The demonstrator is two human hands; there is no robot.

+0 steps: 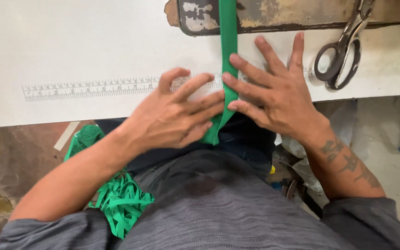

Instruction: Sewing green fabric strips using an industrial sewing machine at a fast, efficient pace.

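From the head camera I'm looking straight down at a white table (70,41), and both of my hands sit in the middle of the frame on a green strip (228,55) that runs down from the top edge, over the table's near edge, to a loose end in front of my lap. My left hand (174,118) lies flat with the fingers spread, its fingertips pressing the strip's left side; nothing is gripped, the hand is open and pressing. My right hand (274,90) is the same, fingers fanned apart, three fingertips pinning the strip's right edge against the table. The strip crosses a printed ruler (93,87) that runs along the table at mid-left, so I judge the strip laid out and held at the scale, while no cut shows here: the scissors (343,51) lie untouched at the upper right, well apart from my right hand. At the lower left a heap of green strips (119,199) sits beside my knee; whether those are finished pieces I cannot tell. A worn dark metal plate (292,16) fills the top centre.
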